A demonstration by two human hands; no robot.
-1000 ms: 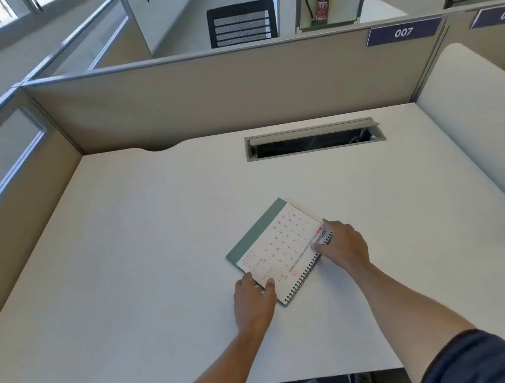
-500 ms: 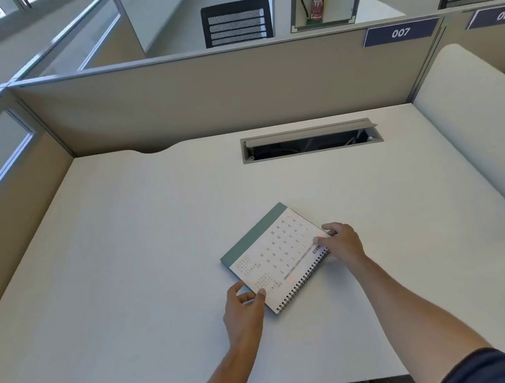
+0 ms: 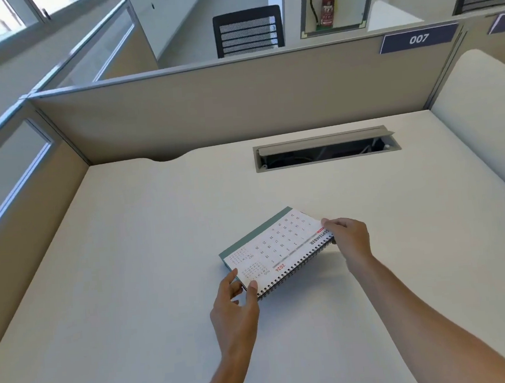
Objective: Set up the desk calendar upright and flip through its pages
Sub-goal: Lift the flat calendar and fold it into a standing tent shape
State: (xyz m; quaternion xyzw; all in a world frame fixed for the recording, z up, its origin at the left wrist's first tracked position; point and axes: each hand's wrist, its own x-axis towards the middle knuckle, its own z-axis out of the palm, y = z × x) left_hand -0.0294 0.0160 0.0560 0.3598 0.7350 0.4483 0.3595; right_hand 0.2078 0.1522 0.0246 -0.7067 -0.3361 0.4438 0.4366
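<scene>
White page on the desk calendar (image 3: 279,246), printed with grey date numerals, "SEPTEMBER" in dark letters, "2026" in red. Teal-green backing along its far edge; black spiral wire on the near edge. Off-white, plain desk (image 3: 138,291). Beige partition (image 3: 208,110) with a grey metal rim, carrying a navy nameplate (image 3: 419,39) (white "007"). Grey frame around the black cable slot (image 3: 326,150). Red fire extinguisher (image 3: 328,8) with a black hose. Black chair (image 3: 247,31), backrest striped with pale mesh bands.
</scene>
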